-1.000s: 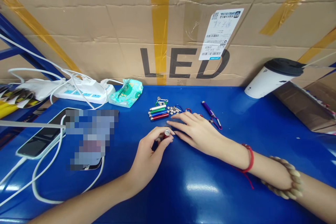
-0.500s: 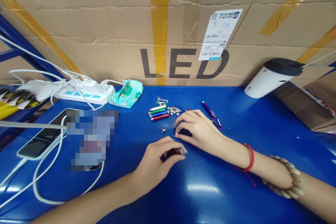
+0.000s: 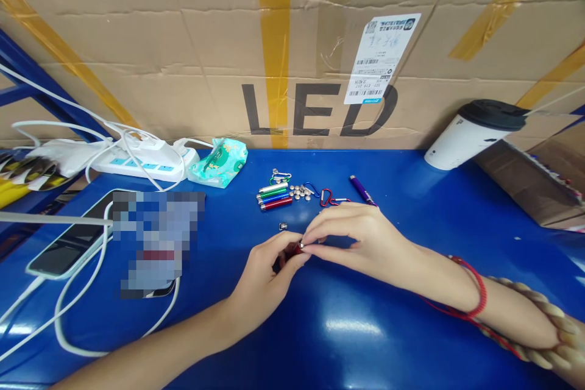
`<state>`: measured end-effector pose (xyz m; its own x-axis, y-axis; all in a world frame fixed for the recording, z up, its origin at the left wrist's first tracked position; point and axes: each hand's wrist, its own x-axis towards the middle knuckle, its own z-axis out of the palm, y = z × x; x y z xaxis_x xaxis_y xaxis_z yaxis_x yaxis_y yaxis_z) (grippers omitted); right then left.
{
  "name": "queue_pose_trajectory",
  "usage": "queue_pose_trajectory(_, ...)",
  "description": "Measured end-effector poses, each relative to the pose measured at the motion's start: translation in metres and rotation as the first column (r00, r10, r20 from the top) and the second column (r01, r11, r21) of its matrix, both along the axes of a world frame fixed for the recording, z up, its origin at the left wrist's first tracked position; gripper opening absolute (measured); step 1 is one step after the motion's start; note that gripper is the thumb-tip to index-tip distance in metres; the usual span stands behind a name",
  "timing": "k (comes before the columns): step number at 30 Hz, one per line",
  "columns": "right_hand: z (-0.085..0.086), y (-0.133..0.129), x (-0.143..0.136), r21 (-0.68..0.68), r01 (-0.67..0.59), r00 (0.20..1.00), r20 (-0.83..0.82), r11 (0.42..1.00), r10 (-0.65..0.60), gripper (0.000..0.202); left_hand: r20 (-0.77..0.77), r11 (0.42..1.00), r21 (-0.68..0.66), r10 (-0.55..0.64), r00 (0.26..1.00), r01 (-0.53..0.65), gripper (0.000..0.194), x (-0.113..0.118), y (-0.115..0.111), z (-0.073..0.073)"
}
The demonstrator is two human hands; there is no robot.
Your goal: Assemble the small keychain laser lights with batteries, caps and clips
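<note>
My left hand (image 3: 260, 280) is closed around a red mini flashlight tube (image 3: 297, 250), whose end points to the right. At that end my right hand (image 3: 370, 244) pinches a small silver button cell (image 3: 301, 244) between thumb and fingertips; much of both pieces is hidden by fingers. Just behind lies a small silver metal part (image 3: 283, 226). Farther back, silver, green, blue and red mini flashlights (image 3: 276, 204) lie side by side, with several button cells (image 3: 300, 192) to their right. A red carabiner (image 3: 325, 197) and a purple mini flashlight (image 3: 361, 189) lie beyond my right hand.
A large cardboard box (image 3: 205, 42) walls off the back of the blue table (image 3: 347, 341). To the left are a power strip (image 3: 132, 164), white cables, a tissue pack (image 3: 219, 163) and a phone (image 3: 73, 244). A lidded paper cup (image 3: 470, 134) stands back right.
My right hand has moved left and toward me, bringing the button cell to the end of the flashlight tube. My left hand has shifted slightly left and away, with the tube in it.
</note>
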<state>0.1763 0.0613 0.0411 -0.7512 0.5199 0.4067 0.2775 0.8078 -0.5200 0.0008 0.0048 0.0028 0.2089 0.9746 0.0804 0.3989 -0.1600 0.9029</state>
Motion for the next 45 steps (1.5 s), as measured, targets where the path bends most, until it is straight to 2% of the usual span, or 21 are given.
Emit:
queue_pose_trajectory(6,0.000,-0.001,0.003,-0.085,-0.008,0.997,0.071,0.996,0.014,0.014,0.052,0.997,-0.078,0.005,0.999,-0.001,0.012,0.000,0.001,0.000)
queue_pose_trajectory(10,0.000,0.006,0.002,-0.092,0.079,0.992,0.105,0.993,-0.069,0.018,0.185,0.992,-0.097,0.100,0.978,-0.084,0.014,-0.002,0.001,0.002)
queue_pose_trajectory(12,-0.004,0.010,0.000,-0.036,0.117,0.980,0.164,0.992,-0.110,0.020,0.244,0.985,-0.078,0.171,0.954,-0.157,0.016,-0.003,0.001,0.004)
queue_pose_trajectory(15,-0.014,0.013,-0.007,0.110,0.052,0.953,0.292,0.993,-0.082,0.023,0.283,0.975,-0.033,0.219,0.934,-0.218,0.015,-0.003,0.001,0.004)
queue_pose_trajectory(17,-0.020,0.013,-0.015,0.161,-0.006,0.940,0.338,0.987,-0.050,0.025,0.291,0.980,-0.020,0.195,0.937,-0.198,0.015,-0.001,-0.001,0.003)
queue_pose_trajectory(20,-0.026,0.013,-0.026,0.165,-0.013,0.940,0.339,0.986,-0.044,0.025,0.272,0.992,-0.018,0.123,0.954,-0.123,0.017,0.000,-0.004,0.001)
queue_pose_trajectory(26,-0.025,0.022,-0.036,0.034,-0.011,0.942,0.335,0.999,-0.001,0.019,0.259,0.998,-0.050,-0.011,0.966,0.025,0.019,0.000,-0.011,0.004)
queue_pose_trajectory(32,-0.025,0.022,-0.021,-0.029,0.127,0.936,0.334,0.991,-0.110,0.012,0.225,0.992,-0.050,-0.104,0.969,0.118,0.017,0.000,-0.016,0.008)
queue_pose_trajectory(35,-0.020,0.012,-0.009,-0.068,0.160,0.964,0.228,0.985,-0.140,0.014,0.137,0.989,-0.059,-0.129,0.982,0.138,0.016,-0.001,-0.016,0.006)
queue_pose_trajectory(40,-0.008,-0.009,0.008,-0.184,0.220,0.974,-0.006,0.958,-0.225,0.015,-0.061,0.985,0.026,-0.168,0.984,0.169,0.012,0.001,-0.013,0.010)
queue_pose_trajectory(45,-0.005,-0.018,0.021,-0.361,0.230,0.961,-0.065,0.904,-0.270,0.015,-0.068,0.980,-0.085,-0.188,0.980,0.182,0.016,0.010,-0.016,0.022)
